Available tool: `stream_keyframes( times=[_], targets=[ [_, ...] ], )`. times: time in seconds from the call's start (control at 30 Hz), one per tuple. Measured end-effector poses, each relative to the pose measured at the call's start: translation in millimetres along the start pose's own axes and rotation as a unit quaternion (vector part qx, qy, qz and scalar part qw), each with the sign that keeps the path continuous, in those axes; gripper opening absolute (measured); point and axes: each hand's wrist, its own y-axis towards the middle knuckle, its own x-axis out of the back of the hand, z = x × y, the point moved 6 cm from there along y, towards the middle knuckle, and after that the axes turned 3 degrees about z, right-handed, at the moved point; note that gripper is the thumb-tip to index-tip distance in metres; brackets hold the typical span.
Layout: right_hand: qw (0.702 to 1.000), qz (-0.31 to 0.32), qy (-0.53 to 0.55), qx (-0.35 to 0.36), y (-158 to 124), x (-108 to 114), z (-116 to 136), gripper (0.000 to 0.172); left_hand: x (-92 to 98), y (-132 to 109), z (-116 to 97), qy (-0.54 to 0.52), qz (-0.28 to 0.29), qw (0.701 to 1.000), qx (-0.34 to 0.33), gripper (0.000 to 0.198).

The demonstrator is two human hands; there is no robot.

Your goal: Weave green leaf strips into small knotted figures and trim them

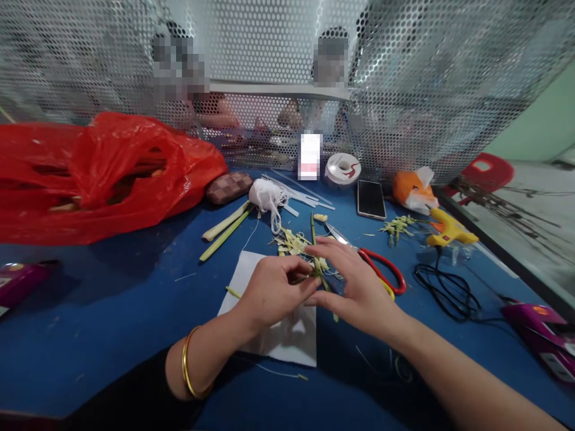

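I've got the left hand pinching a green stem mid-frame, right hand loosely spread beside it; can't tell if it's gripping. Blue tabletop stretches lower left, red-handled scissors crowd the right, dark table edge beyond. White reel, upper centre-right: red mark, lettering unreadable.

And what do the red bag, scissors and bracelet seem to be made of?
Red bag: thin, glossy plastic, by its shiny creases. Scissors: grey metallic blade; smooth handles, probably plastic. Bracelet: polished gold-coloured metal, by its bright highlights; solid or plated, unclear.
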Motion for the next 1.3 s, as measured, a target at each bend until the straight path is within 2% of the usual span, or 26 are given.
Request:
stream_keyframes(
  times=[0.17, 0.27, 0.4, 0.5, 0.57, 0.63, 0.7, 0.83, 1.0, 1.1, 1.2, 1.3],
  targets=[
    [0.998, 0.022, -0.046, 0.027, 3.7, 3.1, -4.0, 0.016, 5.0, 0.3, -6.4, 0.094, 0.016, 0.994, -0.051, 0.016],
    [0.998, 0.044, -0.036, 0.012, 4.1, 3.5, -6.2, 0.014, 7.3, 1.6, -7.6, 0.108, 0.01, 0.992, -0.058, 0.015],
    [0.996, 0.068, -0.023, -0.048, 1.8, -0.4, -9.6, 0.014, 8.1, 1.5, -8.6, 0.107, 0.004, 0.993, -0.054, 0.014],
    [0.995, 0.078, -0.009, -0.058, 0.4, -3.6, -8.1, 0.01, 8.1, 2.0, -6.8, 0.051, 0.006, 0.998, -0.033, 0.012],
    [0.995, 0.071, 0.019, -0.074, 0.1, -4.6, -8.5, 0.009, 7.9, 3.1, -4.7, -0.024, 0.005, 1.0, -0.016, 0.017],
    [0.991, 0.063, 0.06, -0.1, -0.2, -6.1, -10.4, 0.008, 7.9, 4.5, -2.2, -0.11, -0.006, 0.994, 0.001, 0.023],
    [0.985, 0.064, 0.099, -0.124, -0.5, -9.2, -12.3, 0.007, 7.8, 5.6, -0.2, -0.172, -0.017, 0.985, 0.01, 0.021],
    [0.97, 0.07, 0.168, -0.158, -0.5, -16.1, -14.5, 0.011, 5.9, 6.4, 1.1, -0.194, -0.014, 0.981, 0.008, 0.01],
    [0.956, 0.078, 0.241, -0.147, 0.0, -22.2, -10.6, 0.01, 2.8, 5.0, 2.4, -0.165, 0.005, 0.986, 0.007, 0.011],
    [0.96, 0.092, 0.207, -0.167, -3.5, -25.4, -12.2, 0.01, 3.2, 3.6, 1.9, -0.124, 0.0, 0.992, -0.001, 0.02],
    [0.972, 0.094, 0.161, -0.145, -4.7, -25.5, -8.8, 0.01, 6.9, 2.4, -0.5, -0.018, -0.027, 0.999, -0.018, 0.028],
    [0.977, 0.098, 0.144, -0.121, -3.6, -25.1, -3.7, 0.01, 2.9, 2.6, -3.1, 0.04, 0.006, 0.999, -0.034, 0.041]
  ],
)
